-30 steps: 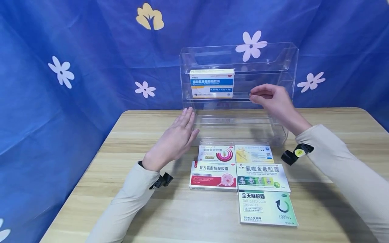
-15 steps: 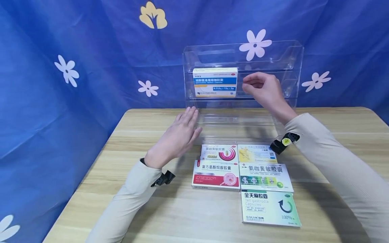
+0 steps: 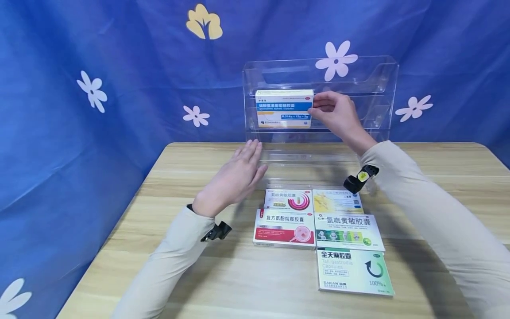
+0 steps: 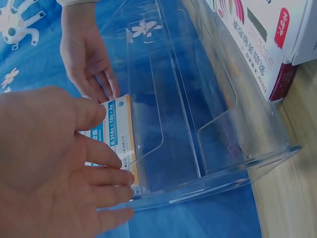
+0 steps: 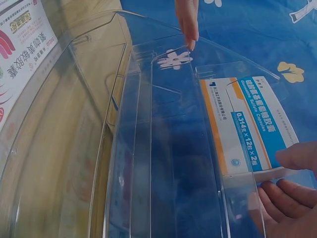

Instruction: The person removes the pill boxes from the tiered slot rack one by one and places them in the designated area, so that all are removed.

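Observation:
A white-and-blue medicine box stands upright at the left of an upper tier of the clear display rack. My right hand is at the box's right end. In the right wrist view the thumb lies over the box's front corner, with the other fingers curled by its end face. Down at the rack's left side, my left hand rests with straight fingers along the edge. The left wrist view shows its palm facing the rack, partly covering the box.
Several medicine boxes lie flat on the wooden table before the rack: a pink-ringed box, a yellow-and-white box, a red-and-white box, a green-banded white box and a green box. A blue curtain hangs behind.
My right hand has moved left and slightly up along the rack to the white-and-blue medicine box's right end. The left hand stays at the rack's side. The view has shifted slightly.

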Tool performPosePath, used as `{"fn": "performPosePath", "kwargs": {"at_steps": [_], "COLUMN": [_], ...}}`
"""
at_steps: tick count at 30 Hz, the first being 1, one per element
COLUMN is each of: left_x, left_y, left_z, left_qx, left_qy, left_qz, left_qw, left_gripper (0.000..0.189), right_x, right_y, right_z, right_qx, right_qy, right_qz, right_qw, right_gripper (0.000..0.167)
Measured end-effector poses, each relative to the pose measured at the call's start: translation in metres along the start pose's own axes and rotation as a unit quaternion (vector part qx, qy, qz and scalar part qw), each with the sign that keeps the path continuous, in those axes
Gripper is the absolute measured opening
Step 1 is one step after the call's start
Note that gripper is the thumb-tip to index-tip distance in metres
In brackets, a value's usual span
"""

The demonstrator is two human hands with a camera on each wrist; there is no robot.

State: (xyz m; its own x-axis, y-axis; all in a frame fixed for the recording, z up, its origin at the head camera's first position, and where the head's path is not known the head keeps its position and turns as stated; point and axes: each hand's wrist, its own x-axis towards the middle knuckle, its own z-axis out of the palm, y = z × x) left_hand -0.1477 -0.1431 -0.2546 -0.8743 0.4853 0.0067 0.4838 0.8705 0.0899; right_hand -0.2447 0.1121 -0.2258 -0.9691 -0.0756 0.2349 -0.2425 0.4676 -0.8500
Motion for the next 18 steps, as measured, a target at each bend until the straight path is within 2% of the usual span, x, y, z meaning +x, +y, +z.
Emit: {"fn": "performPosePath", "kwargs": {"at_steps": [12, 18], "left_x": [-0.0015, -0.0024], "left_y": [0.0025, 0.005], "left_z": [0.0011, 0.0002], "left_qx": [0.002, 0.002], "left_qy": [0.008, 0.002], "left_qz": [0.002, -0.001], "left_qw": [1.0, 1.0], "left_gripper": [0.062, 0.063], "right_x": [0.0033, 0.0015], "right_y": [-0.0033, -0.0032], "right_z": [0.0022, -0.0008], "right_qx": [-0.009, 0.0], "right_qy": [-0.009, 0.009], "right_qz": [-0.003, -0.032], "right_qw": [0.9999, 0.9995], "right_gripper": [0.038, 0.034]}}
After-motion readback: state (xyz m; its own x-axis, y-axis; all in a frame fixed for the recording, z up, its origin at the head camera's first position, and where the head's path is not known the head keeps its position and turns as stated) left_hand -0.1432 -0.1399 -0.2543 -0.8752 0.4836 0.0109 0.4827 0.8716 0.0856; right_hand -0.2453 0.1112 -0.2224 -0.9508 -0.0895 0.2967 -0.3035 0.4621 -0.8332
